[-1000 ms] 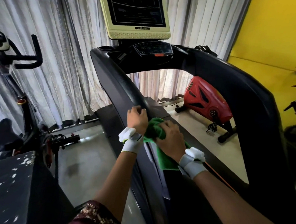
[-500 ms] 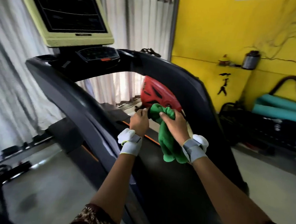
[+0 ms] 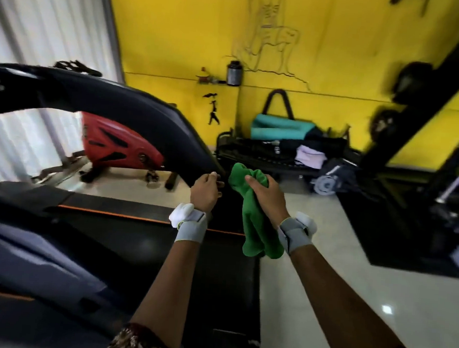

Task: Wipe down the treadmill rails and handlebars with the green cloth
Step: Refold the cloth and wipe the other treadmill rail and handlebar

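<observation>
View swings right; the right hand (image 3: pixel 269 195) now grips the bunched, soft green cloth (image 3: pixel 254 224) alone, the curled left hand (image 3: pixel 204 191) touching the smooth black rail (image 3: pixel 171 131).

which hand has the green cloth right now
The right hand grips the bunched green cloth, which hangs down past the wrist. The left hand holds no cloth; it rests at the end of the treadmill's right handrail.
</observation>
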